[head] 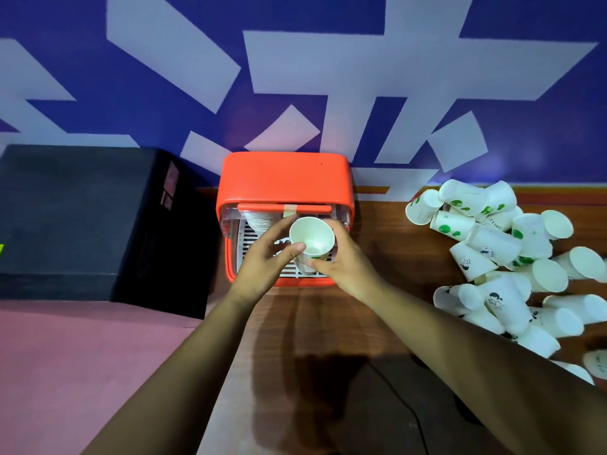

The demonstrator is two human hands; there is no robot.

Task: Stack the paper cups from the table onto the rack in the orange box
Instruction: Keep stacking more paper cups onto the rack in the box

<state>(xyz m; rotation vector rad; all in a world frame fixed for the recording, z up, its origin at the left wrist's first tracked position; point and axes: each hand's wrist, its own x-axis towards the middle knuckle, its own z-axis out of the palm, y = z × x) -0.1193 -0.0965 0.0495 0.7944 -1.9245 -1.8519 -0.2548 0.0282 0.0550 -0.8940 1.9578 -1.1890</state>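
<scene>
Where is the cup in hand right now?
Head view, centre: the paper cup is held mouth-up between the left hand and right hand, over the white rack in the orange box.

Only the person's two arms show. The left hand (262,261) and the right hand (343,265) are bare. The left forearm (184,366) and the right forearm (460,362) are bare too, uncovered from the wrists to the bottom edge of the view. The arms are slim at the wrists and look wider toward the camera. The left thumbnail (299,247) is short.
</scene>
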